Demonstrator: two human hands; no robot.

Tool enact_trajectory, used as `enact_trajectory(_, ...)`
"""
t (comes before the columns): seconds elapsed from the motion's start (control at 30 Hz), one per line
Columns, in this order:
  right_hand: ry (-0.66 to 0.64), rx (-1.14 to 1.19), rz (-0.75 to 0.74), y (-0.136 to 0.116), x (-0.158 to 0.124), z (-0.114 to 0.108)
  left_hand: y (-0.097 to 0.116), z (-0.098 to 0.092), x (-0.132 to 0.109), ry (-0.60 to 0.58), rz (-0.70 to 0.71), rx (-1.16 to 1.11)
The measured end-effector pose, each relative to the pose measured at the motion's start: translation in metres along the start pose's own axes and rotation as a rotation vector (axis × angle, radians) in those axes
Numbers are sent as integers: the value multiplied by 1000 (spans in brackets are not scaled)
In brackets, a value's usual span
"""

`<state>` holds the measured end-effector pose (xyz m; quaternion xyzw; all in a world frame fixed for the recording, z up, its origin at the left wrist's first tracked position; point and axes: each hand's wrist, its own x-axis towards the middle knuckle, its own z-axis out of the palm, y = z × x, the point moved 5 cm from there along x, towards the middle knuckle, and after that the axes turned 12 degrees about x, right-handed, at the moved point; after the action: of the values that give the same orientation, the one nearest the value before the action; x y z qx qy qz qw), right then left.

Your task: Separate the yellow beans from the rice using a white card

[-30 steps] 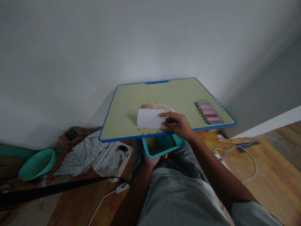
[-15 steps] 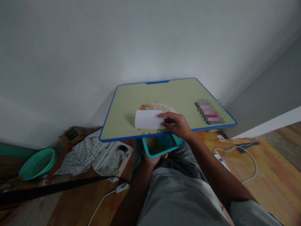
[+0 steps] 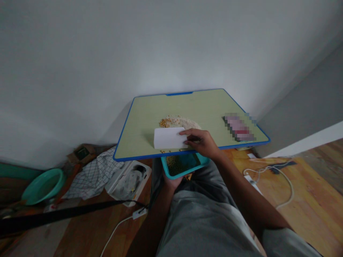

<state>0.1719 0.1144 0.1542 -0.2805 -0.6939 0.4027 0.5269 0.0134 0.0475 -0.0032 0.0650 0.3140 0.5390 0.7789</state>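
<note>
My right hand [image 3: 201,142] pinches the right end of a white card [image 3: 168,138], which stands on edge on the tabletop near the front rim. Behind the card lies a heap of pale, rice-like grains [image 3: 184,122], with yellow kernels [image 3: 164,122] at its left. Several loose kernels sit between the card and the rim. Under the front edge of the table my left hand [image 3: 173,181] holds a teal plastic tray [image 3: 178,176] from below. Small kernels [image 3: 173,163] are gathered on the tray's left side. The left fingers are mostly hidden beneath it.
The small table [image 3: 150,107] has a blue rim and stands against the wall. A pixelated phone-like object [image 3: 238,127] lies on its right. On the floor are a teal basin [image 3: 44,187], a checked cloth [image 3: 92,175], an open box [image 3: 131,180] and a power strip with white cables [image 3: 253,184].
The card and my right hand have moved slightly toward the table's front edge, pushing near the loose kernels. The tray has shifted a little to the left.
</note>
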Motion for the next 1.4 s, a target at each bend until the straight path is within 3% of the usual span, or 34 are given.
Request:
enact_trajectory(0.2, 6, 11, 5, -2, -1, -1, 3, -1, -3, 39, -48, 42)
enact_trajectory(0.33, 4, 10, 5, -3, -1, -1, 6, 2, -5, 56, -8, 70)
enact_trajectory(0.67, -19, 16, -2, -4, -2, 0, 2, -8, 4, -18, 40, 41)
enact_trajectory(1.0, -5, 7, -16, -5, -2, 1, 4, 2, -1, 2, 25, -8)
enact_trajectory(1.4, -26, -5, -7, -8, -4, 3, 1, -6, 4, -45, 41, 22)
